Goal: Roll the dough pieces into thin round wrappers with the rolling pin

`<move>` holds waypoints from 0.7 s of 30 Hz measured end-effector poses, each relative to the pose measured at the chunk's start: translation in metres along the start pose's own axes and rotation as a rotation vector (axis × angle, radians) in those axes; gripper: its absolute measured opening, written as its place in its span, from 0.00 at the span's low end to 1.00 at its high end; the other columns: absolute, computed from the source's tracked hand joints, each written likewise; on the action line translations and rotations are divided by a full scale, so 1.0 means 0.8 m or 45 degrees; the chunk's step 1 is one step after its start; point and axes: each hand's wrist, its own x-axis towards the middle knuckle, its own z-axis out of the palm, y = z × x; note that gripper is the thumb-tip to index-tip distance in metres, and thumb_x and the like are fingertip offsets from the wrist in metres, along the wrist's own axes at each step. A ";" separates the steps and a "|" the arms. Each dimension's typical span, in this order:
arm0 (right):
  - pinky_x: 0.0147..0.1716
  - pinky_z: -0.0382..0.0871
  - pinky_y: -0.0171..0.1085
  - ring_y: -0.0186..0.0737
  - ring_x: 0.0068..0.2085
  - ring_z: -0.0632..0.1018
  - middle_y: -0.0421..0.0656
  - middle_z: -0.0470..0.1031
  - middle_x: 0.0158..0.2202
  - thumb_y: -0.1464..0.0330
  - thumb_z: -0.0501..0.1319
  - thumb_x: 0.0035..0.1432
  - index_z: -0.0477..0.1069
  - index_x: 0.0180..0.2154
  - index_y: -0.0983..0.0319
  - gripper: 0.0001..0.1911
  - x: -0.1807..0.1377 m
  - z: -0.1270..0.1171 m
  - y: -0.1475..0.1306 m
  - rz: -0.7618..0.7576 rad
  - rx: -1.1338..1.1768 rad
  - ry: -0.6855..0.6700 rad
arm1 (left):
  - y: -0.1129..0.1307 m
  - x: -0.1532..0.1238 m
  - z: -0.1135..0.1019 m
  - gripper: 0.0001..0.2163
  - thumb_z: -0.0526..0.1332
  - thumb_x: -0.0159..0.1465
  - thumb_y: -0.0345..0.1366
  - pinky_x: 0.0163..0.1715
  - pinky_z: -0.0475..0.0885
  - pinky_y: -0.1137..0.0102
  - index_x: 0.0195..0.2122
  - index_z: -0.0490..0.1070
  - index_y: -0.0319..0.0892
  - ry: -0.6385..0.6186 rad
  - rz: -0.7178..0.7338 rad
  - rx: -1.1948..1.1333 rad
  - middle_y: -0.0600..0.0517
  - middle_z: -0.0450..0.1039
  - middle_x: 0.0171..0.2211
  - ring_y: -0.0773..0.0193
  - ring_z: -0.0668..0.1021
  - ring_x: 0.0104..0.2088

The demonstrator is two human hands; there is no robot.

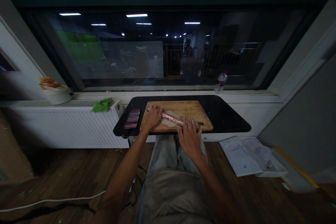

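Note:
A rolling pin (173, 118) with a red and white label lies slantwise across a thin, pale sheet of dough (168, 122). The dough rests on a wooden cutting board (198, 106). My left hand (154, 115) is closed over the pin's left end, its fingers partly hiding that end. Over the right part of the pin, my right hand (189, 134) bends its slightly spread fingers across the top. The pin's dark right tip (200, 123) shows just beyond those fingers.
A black table (231, 119) carries the board and a phone (132, 118) at left. A water bottle (221, 82) stands on the windowsill. A green cloth (103, 104) and white bowl (58, 94) sit by the radiator (68, 126). An open white box (252, 155) and cables (52, 201) lie on the floor.

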 end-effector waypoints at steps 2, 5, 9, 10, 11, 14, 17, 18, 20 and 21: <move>0.76 0.41 0.76 0.64 0.80 0.58 0.60 0.70 0.75 0.56 0.44 0.83 0.60 0.79 0.63 0.33 0.008 -0.001 0.001 0.023 -0.006 -0.030 | 0.000 0.000 0.000 0.27 0.42 0.85 0.44 0.65 0.68 0.51 0.54 0.83 0.44 -0.002 0.006 -0.017 0.41 0.79 0.60 0.45 0.75 0.62; 0.75 0.42 0.78 0.66 0.80 0.59 0.61 0.69 0.75 0.56 0.44 0.83 0.63 0.78 0.64 0.33 0.028 -0.003 0.006 0.055 -0.015 -0.089 | 0.000 -0.002 -0.003 0.27 0.42 0.85 0.45 0.65 0.67 0.51 0.54 0.83 0.44 0.007 -0.011 -0.027 0.40 0.79 0.59 0.45 0.75 0.61; 0.73 0.42 0.81 0.66 0.78 0.61 0.59 0.71 0.74 0.58 0.45 0.83 0.68 0.74 0.60 0.30 0.051 -0.005 0.012 0.070 -0.045 -0.110 | 0.003 -0.004 -0.009 0.26 0.44 0.85 0.46 0.63 0.68 0.52 0.54 0.83 0.45 0.001 -0.042 -0.033 0.40 0.79 0.59 0.44 0.75 0.62; 0.73 0.42 0.81 0.67 0.78 0.61 0.58 0.71 0.74 0.58 0.45 0.83 0.70 0.73 0.60 0.29 0.056 -0.005 0.013 0.075 -0.056 -0.108 | 0.004 -0.005 -0.011 0.26 0.44 0.85 0.46 0.63 0.68 0.52 0.54 0.83 0.44 0.000 -0.050 -0.034 0.40 0.79 0.59 0.43 0.75 0.62; 0.73 0.42 0.82 0.67 0.78 0.61 0.58 0.71 0.73 0.59 0.45 0.83 0.70 0.73 0.60 0.29 0.061 -0.005 0.013 0.079 -0.066 -0.108 | 0.005 -0.006 -0.013 0.26 0.44 0.85 0.47 0.62 0.69 0.52 0.53 0.83 0.44 -0.002 -0.056 -0.031 0.40 0.79 0.59 0.43 0.75 0.62; 0.72 0.43 0.82 0.67 0.78 0.60 0.57 0.71 0.73 0.59 0.45 0.83 0.72 0.70 0.60 0.28 0.077 -0.006 0.014 0.099 -0.084 -0.129 | 0.005 -0.007 -0.015 0.26 0.44 0.85 0.47 0.61 0.70 0.53 0.54 0.83 0.44 -0.014 -0.053 -0.010 0.40 0.79 0.60 0.44 0.74 0.62; 0.71 0.47 0.82 0.67 0.77 0.61 0.57 0.72 0.73 0.58 0.45 0.84 0.75 0.67 0.60 0.27 0.092 -0.009 0.014 0.113 -0.077 -0.160 | 0.003 -0.008 -0.014 0.26 0.44 0.85 0.48 0.61 0.70 0.53 0.55 0.83 0.44 -0.019 -0.052 -0.017 0.41 0.79 0.60 0.44 0.74 0.62; 0.71 0.49 0.83 0.67 0.77 0.62 0.57 0.72 0.72 0.58 0.44 0.84 0.76 0.66 0.59 0.27 0.095 -0.010 0.014 0.112 -0.071 -0.170 | 0.002 -0.008 -0.013 0.26 0.44 0.85 0.48 0.61 0.70 0.52 0.55 0.82 0.44 -0.017 -0.049 -0.020 0.41 0.79 0.61 0.43 0.74 0.62; 0.70 0.50 0.83 0.67 0.75 0.65 0.57 0.75 0.70 0.57 0.44 0.84 0.78 0.63 0.59 0.27 0.096 -0.010 0.015 0.105 -0.070 -0.167 | 0.001 -0.007 -0.010 0.26 0.44 0.84 0.48 0.61 0.70 0.51 0.55 0.82 0.44 -0.009 -0.041 -0.018 0.40 0.79 0.60 0.43 0.74 0.62; 0.71 0.49 0.83 0.66 0.74 0.67 0.57 0.76 0.68 0.57 0.44 0.84 0.78 0.61 0.59 0.27 0.092 -0.009 0.016 0.101 -0.075 -0.153 | 0.001 -0.007 -0.009 0.26 0.44 0.84 0.47 0.62 0.70 0.51 0.55 0.82 0.44 -0.003 -0.039 -0.017 0.40 0.79 0.60 0.43 0.74 0.63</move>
